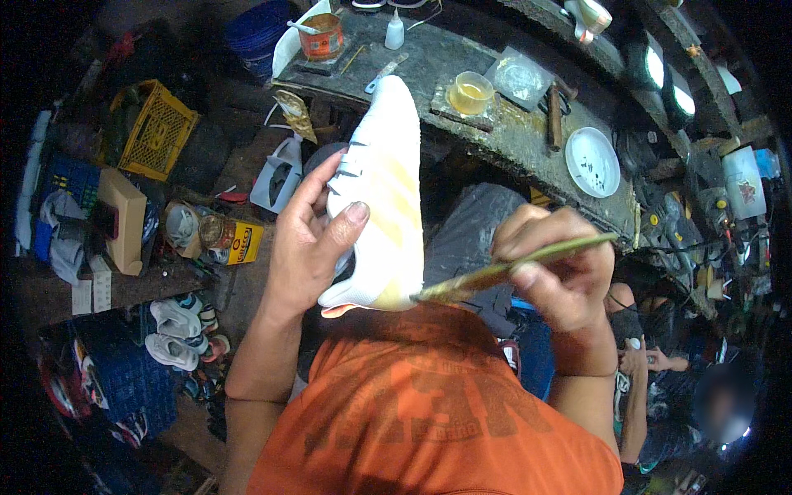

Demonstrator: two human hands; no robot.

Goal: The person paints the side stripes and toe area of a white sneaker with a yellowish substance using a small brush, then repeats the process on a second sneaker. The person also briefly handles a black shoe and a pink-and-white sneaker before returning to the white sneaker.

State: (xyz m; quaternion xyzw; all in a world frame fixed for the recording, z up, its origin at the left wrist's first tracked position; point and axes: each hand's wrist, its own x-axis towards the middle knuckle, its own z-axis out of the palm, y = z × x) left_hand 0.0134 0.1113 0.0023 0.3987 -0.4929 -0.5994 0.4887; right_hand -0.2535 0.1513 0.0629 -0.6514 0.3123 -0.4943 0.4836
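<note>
Dim, crowded workshop clutter surrounds a white shoe (392, 186) held up in front of the person's orange shirt (396, 412), its toe pointing away and its heel nearest the shirt. Scuffed and dark, a tabletop (437, 59) stretches beyond the shoe's toe and off to the right. Pale orange patches mark the shoe's side. From the shoe's left, the left hand (318, 235) grips it, thumb laid along the upper, fingers bent near the lacing. To the right of the heel, the right hand (557, 264) pinches a slim brush (474, 283) between thumb and fingers, and the brush's tip appears to touch the heel. Past the shoe's toe stand an orange can (322, 40) and a small squeeze bottle (394, 33); right of the toe are a bowl of yellow liquid (471, 93), a hammer (554, 124) and a round white lid (592, 162). Well left of the shoe sits a yellow crate (159, 132); a co-worker's arm (634, 404) shows to the lower right of the heel.
</note>
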